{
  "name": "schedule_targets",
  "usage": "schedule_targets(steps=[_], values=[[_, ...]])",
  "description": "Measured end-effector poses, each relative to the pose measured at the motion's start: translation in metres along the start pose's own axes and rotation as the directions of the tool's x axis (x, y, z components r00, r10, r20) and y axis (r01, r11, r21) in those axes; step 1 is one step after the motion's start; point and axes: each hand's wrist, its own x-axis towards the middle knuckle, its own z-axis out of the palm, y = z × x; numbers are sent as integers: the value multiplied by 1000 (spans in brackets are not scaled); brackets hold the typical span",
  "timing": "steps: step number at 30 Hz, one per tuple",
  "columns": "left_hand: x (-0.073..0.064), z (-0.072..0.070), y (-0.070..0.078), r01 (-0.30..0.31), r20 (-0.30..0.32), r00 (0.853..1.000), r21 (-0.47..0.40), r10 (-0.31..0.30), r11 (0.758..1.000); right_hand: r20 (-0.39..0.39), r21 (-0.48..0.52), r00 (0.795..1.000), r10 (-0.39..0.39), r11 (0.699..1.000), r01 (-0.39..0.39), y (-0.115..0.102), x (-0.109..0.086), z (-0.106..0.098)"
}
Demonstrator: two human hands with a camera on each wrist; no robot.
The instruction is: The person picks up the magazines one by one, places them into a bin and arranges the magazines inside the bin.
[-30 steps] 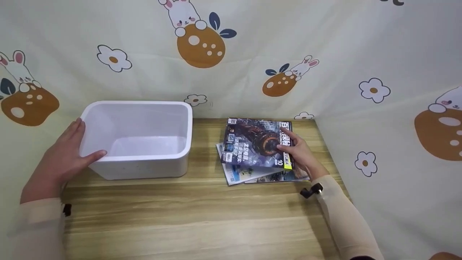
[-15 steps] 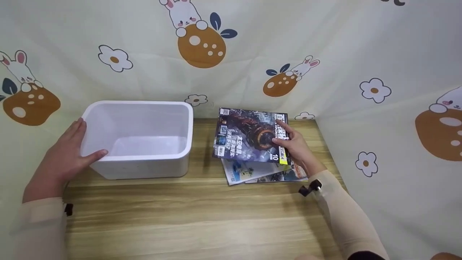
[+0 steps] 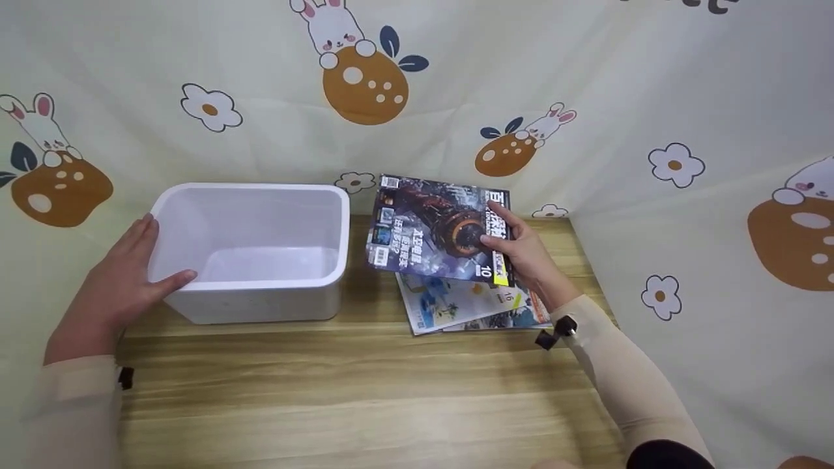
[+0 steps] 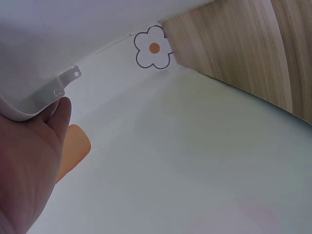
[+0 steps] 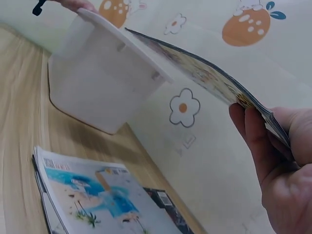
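Observation:
A white plastic storage bin [image 3: 254, 303] stands at the left of the wooden table against the back wall. My left hand [image 3: 104, 290] holds its left end, thumb over the front of the rim and fingers along the outer side. In my right hand [image 3: 528, 257] is a dark magazine [image 3: 430, 228] with a machine on its cover, pinched at the right edge between thumb and fingers. The right wrist view shows that magazine from below, raised above other magazines [image 5: 102, 190], the top one with a beach picture.
The wooden table [image 3: 339, 397] stretches toward me in front of the bin and magazines. Behind and to the right hangs a pale cloth [image 3: 417, 143] printed with rabbits and flowers. Cameras are strapped to both wrists.
My right hand has lifted the dark magazine off the others and carried it up and left toward the bin. More of the beach magazine shows now. The left hand stays at the bin.

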Motion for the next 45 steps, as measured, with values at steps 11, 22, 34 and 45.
schedule_targets(steps=[11,22,34,45], values=[[0,0,2,5,6,1000,12,-5,1000,5,6,999,-50,999,50,-12,8,32],[-2,1,1,0,-6,1000,10,0,1000,61,32,997,-39,999,37,-14,16,60],[-2,2,2,4,-19,1000,6,-4,1000,116,64,992,-53,997,46,-16,27,93],[-2,0,1,12,-18,1000,-5,-12,1000,171,82,984,-56,996,43,-12,35,125]])
